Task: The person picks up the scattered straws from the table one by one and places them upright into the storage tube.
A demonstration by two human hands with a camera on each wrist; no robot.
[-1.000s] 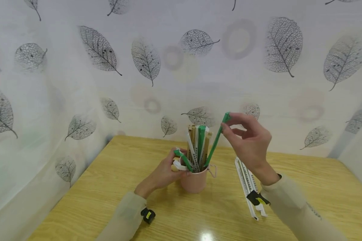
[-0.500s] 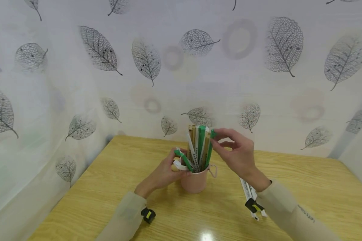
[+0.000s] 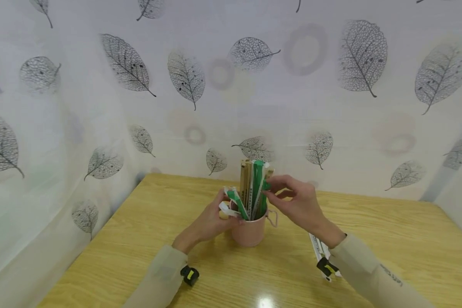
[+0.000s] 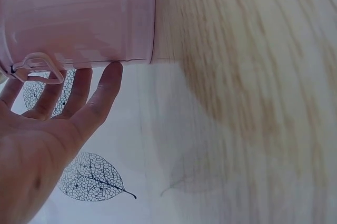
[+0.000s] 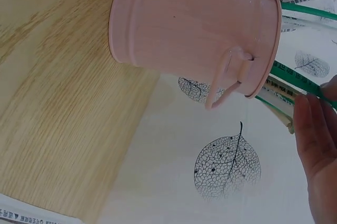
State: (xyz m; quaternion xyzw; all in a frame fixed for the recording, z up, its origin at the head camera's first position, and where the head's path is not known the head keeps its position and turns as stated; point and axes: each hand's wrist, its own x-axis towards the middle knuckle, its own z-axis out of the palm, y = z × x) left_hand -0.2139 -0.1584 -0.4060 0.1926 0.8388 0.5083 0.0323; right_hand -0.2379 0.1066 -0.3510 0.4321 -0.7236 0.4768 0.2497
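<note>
A pink bucket [image 3: 248,233] with a small wire handle stands upright on the table, holding several paper-wrapped straws [image 3: 245,184] in brown, white and green. My left hand [image 3: 211,220] grips its left side, thumb at the front rim and the other fingers behind; in the left wrist view those fingers [image 4: 100,98] lie along the bucket's side. At the right, my right hand [image 3: 296,201] pinches the upper end of a green wrapped straw [image 5: 295,77], whose lower part is inside the bucket. Another green straw [image 3: 236,203] leans over the rim near my left thumb.
More white wrapped straws [image 3: 316,246] lie on the wooden table [image 3: 158,214], partly hidden under my right forearm. Behind the table hangs a pale curtain [image 3: 231,115] with a leaf print.
My right hand has come left and down with the green straw, lowering it into the bucket at its right side. The left hand keeps its hold on the bucket.
</note>
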